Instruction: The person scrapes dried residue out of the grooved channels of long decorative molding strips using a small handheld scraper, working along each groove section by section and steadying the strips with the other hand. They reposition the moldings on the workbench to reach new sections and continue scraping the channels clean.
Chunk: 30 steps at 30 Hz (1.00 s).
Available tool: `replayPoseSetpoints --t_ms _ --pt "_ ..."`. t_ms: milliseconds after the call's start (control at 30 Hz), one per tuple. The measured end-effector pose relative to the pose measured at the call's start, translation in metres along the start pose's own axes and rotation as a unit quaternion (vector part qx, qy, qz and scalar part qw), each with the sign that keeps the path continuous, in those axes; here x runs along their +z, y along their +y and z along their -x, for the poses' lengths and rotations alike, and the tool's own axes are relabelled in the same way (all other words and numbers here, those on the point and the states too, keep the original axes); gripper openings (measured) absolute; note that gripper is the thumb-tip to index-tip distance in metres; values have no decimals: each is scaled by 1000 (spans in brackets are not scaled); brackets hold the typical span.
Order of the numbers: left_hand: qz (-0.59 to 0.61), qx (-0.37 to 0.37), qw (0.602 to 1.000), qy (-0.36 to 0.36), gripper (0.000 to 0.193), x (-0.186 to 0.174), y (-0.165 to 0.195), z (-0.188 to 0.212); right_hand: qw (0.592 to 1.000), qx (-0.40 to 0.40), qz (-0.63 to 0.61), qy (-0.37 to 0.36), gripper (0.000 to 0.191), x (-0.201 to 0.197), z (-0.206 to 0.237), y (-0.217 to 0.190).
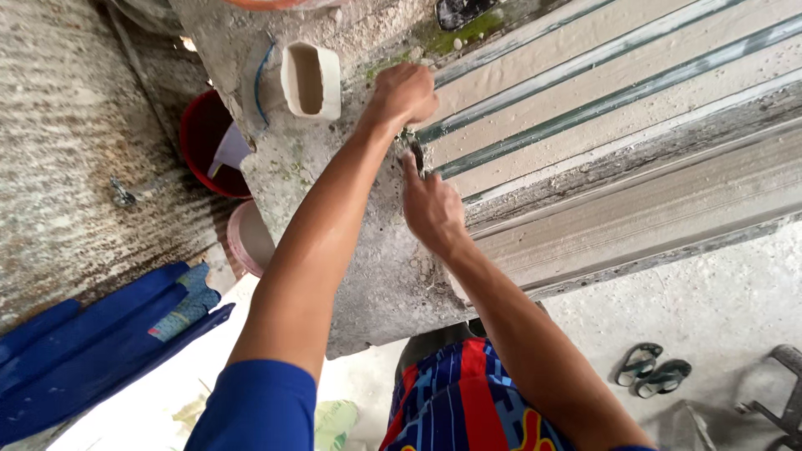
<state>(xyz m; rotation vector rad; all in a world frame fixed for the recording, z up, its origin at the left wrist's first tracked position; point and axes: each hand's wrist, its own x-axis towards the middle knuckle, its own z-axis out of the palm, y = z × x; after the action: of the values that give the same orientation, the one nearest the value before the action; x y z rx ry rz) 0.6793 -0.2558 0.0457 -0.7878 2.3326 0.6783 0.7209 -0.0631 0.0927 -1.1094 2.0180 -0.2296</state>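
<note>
Metal track end (418, 154) sits between hands on concrete ledge (351, 250), rails running away rightward; left hand (403, 93) fisted above, right hand (430, 209) pinching dark tool just below

Bucket (200, 134) left of concrete block (334, 209); sandals (652, 370) right, on floor (710, 284)

Below you, the pale concrete floor (718, 301) carries a pair of dark sandals (652, 367), a red bucket (205, 138) and folded blue sheeting (92, 342).
</note>
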Motion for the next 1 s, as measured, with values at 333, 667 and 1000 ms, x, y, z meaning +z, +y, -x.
replayPoseSetpoints --t_ms 333,667,1000 --pt "-124 -23 990 -60 13 -12 6 -20 998 -28 -29 40 60 -11 -25 -6" --pt "-180 -49 982 -36 10 -8 12 -34 1000 -4 -24 2 59 -6 -23 -4" --pt "-157 -48 986 -29 6 -5 10 -27 998 43 -25 -24 56 -16 -22 -13"
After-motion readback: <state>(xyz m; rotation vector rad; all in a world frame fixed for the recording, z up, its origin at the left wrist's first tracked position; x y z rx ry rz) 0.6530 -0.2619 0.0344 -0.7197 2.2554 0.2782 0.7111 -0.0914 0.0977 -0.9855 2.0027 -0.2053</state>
